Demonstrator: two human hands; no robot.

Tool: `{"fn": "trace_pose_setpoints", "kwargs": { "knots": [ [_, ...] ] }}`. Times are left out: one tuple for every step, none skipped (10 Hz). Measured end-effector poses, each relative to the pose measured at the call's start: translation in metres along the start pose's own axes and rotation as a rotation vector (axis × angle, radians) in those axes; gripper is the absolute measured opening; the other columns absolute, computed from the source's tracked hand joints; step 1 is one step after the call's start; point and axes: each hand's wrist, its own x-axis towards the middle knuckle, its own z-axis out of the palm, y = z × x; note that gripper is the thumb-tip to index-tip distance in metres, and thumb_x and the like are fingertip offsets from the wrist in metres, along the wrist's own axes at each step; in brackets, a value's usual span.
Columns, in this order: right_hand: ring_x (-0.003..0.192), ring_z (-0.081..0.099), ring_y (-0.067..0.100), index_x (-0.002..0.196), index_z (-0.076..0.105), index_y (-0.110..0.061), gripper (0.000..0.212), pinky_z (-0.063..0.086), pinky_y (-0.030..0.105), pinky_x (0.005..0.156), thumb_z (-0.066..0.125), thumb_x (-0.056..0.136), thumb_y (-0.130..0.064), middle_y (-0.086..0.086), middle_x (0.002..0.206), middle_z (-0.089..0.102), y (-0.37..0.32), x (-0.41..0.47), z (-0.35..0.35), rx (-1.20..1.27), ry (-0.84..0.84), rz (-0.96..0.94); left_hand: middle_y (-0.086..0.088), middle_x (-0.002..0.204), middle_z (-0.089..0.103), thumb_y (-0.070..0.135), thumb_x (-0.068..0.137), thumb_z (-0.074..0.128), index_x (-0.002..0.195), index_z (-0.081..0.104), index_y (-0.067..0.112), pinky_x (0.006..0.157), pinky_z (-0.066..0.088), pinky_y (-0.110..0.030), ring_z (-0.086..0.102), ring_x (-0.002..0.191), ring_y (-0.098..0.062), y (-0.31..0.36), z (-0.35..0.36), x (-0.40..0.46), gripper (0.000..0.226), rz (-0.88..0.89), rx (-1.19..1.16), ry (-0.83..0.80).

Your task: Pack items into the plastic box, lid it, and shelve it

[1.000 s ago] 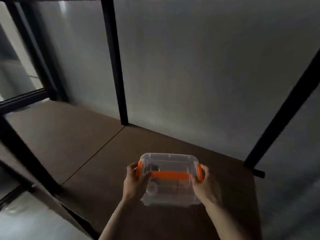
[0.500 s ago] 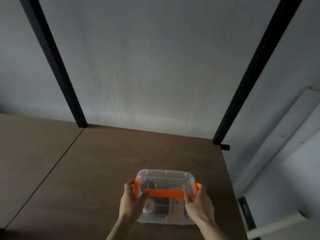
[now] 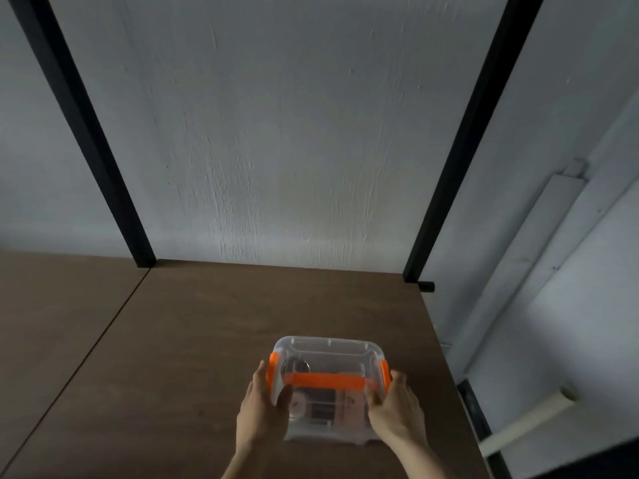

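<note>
A clear plastic box [image 3: 326, 354] with its lid on, orange side clips and an orange handle across the top rests on the brown shelf board [image 3: 193, 340], toward its right front. Small items show dimly through the lid, among them a round metal piece. My left hand [image 3: 262, 409] grips the box's left side, thumb on the lid. My right hand [image 3: 394, 409] grips the right side the same way.
Two black shelf uprights [image 3: 103, 160] [image 3: 460, 160] stand at the back against a white wall [image 3: 276, 133]. A seam splits the board from another panel on the left. The shelf's right edge drops off beside the box; white trunking runs down the wall there.
The view has swung right and settled square on the shelf bay. The box, held in both hands, sits slightly nearer the board's right edge than a second ago.
</note>
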Motion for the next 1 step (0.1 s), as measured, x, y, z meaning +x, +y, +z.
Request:
{"fn": "trace_pose_setpoints", "kwargs": {
  "knots": [
    [0.127, 0.059, 0.026, 0.148, 0.035, -0.014, 0.070, 0.049, 0.042, 0.103, 0.041, 0.096, -0.060, 0.009, 0.142, 0.056, 0.0114, -0.0095, -0.0020, -0.008, 0.021, 0.012, 0.008, 0.127, 0.062, 0.044, 0.091, 0.057, 0.138, 0.042, 0.037, 0.085, 0.055, -0.045, 0.066, 0.103, -0.021, -0.0014, -0.0051, -0.0071, 0.050, 0.067, 0.048, 0.028]
  ]
}}
